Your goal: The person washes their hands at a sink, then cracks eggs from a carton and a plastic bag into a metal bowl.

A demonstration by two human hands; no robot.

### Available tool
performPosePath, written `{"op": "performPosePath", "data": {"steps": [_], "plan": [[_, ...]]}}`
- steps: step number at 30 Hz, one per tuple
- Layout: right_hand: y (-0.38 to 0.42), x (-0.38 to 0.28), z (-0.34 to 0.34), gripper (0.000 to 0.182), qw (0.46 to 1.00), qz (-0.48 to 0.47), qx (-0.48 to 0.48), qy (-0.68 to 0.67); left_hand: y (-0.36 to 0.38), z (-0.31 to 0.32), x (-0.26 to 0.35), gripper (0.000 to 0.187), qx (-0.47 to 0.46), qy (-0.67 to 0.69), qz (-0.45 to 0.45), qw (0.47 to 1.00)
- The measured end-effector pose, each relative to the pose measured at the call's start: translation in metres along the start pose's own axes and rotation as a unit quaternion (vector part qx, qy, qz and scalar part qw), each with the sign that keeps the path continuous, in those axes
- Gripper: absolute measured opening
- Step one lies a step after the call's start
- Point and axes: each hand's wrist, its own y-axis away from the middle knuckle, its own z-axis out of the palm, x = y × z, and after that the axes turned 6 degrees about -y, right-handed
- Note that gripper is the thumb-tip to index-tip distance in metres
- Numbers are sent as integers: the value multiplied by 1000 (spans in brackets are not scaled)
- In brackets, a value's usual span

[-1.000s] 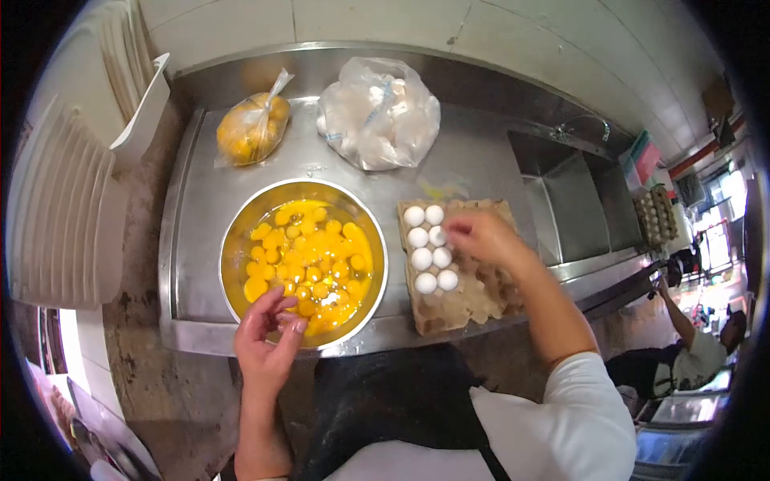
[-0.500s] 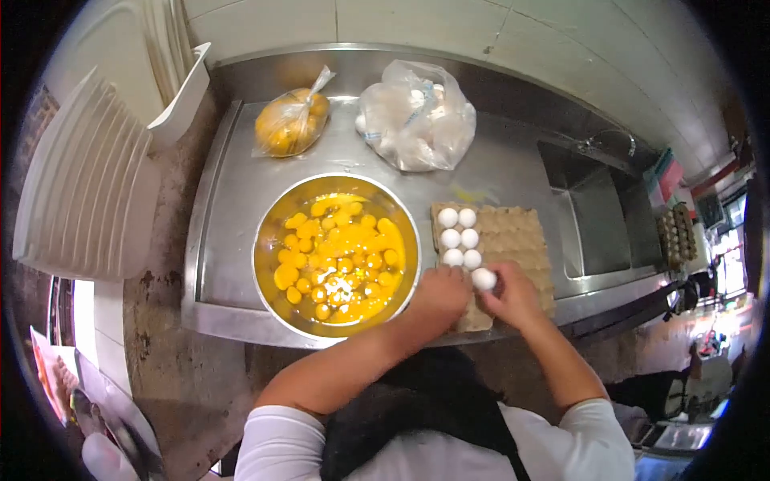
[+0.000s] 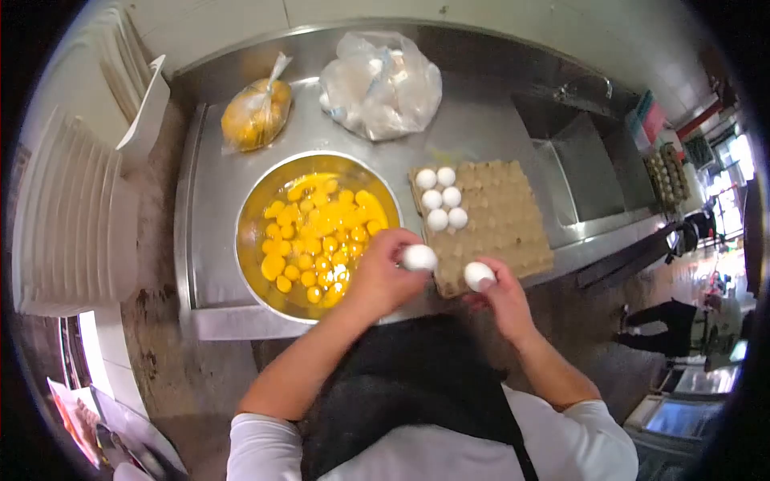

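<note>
My left hand (image 3: 385, 274) is closed round a white egg (image 3: 419, 257), between the metal bowl and the carton, above the bowl's right edge. In my right hand (image 3: 501, 293) another white egg (image 3: 480, 276) is pinched at the carton's front edge. The large metal bowl (image 3: 249, 276) holds many cracked yolks (image 3: 321, 232) and clear egg white. To its right lies a brown egg carton (image 3: 501, 208), with several white eggs (image 3: 441, 197) in its left back part and bare cups elsewhere.
Behind the bowl sit a tied bag of yellow contents (image 3: 257, 115) and a plastic bag of whitish things (image 3: 381, 88). A sink (image 3: 589, 168) is at right. White trays (image 3: 72, 216) stand at left. A person (image 3: 682, 327) is at far right.
Both hands have lifted from the carton, each now with an egg, and moved apart. My left hand has shifted left towards the bowl. The whole view has shifted slightly.
</note>
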Motion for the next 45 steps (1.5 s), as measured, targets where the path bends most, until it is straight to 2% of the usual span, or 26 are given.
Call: {"op": "performPosePath", "data": {"steps": [1, 2, 3, 4, 7, 9, 11, 12, 13, 15, 17, 21, 23, 24, 25, 26, 27, 28, 29, 30, 33, 38, 41, 43, 45], "plan": [[7, 8, 4, 37, 1000, 8, 4, -1, 12, -19, 2, 40, -11, 112, -10, 994], [14, 16, 7, 41, 981, -111, -14, 160, 21, -33, -3, 43, -1, 170, -12, 985], [19, 24, 9, 44, 920, -228, -32, 316, 32, -48, -1, 42, -7, 271, -66, 960], [22, 33, 10, 46, 896, -241, -49, 368, 40, -59, -9, 44, 19, 279, -46, 959], [26, 74, 16, 46, 876, -286, -52, 384, 65, -86, -20, 47, 26, 351, -34, 936], [29, 86, 21, 46, 875, -255, -40, 409, 77, -97, -26, 43, 32, 361, -41, 931], [28, 101, 25, 46, 858, -315, -19, 405, 87, -107, -29, 40, 44, 372, -48, 926], [29, 102, 28, 46, 859, -314, -18, 404, 91, -112, -29, 38, 41, 378, -79, 922], [28, 102, 32, 45, 852, -351, -7, 389, 95, -115, -29, 36, 38, 383, -109, 916], [28, 107, 35, 44, 843, -388, 9, 373, 98, -113, -32, 33, 64, 371, -112, 920], [22, 118, 32, 47, 835, -340, 12, 433, 99, -115, -36, 30, 67, 349, -111, 928], [22, 96, 47, 46, 825, -381, 7, 417, 102, -111, -39, 27, 53, 325, -98, 939], [24, 78, 65, 41, 908, -283, 14, 310, 102, -106, -38, 30, 21, 234, -54, 970], [22, 66, 72, 41, 906, -284, 10, 312, 102, -103, -38, 38, 14, 186, -42, 982], [17, 52, 80, 41, 979, -149, -57, 127, 101, -99, -35, 38, 20, 188, -41, 981], [13, 43, 88, 42, 990, -2, -122, -66, 98, -94, -30, 40, 8, 113, 1, 994], [9, 39, 96, 42, 989, -3, -130, -64, 95, -91, -25, 43, -4, 35, 41, 999], [4, 35, 104, 45, 982, 20, -168, -90, 92, -88, -21, 43, 5, 34, 42, 999], [0, 32, 112, 48, 971, 43, -205, -116, 88, -84, -19, 42, 27, -8, 81, 996], [0, 25, 121, 43, 964, 56, -222, -138, 84, -82, -16, 42, 50, -52, 117, 990], [-4, 21, 141, 43, 972, 52, -208, -94, 77, -84, -10, 39, 82, -106, 167, 977], [-18, 12, 155, 36, 972, 6, -229, -41, 72, -91, -5, 35, 110, -138, 145, 974], [-26, 6, 160, 34, 970, -5, -242, -19, 69, -88, -4, 33, 155, -142, 110, 971], [-33, 3, 161, 33, 968, -13, -251, -16, 63, -85, -10, 33, 137, -74, 19, 988], [-40, 5, 160, 32, 966, -13, -257, -7, 59, -80, -17, 33, 159, -78, 15, 984]]}}
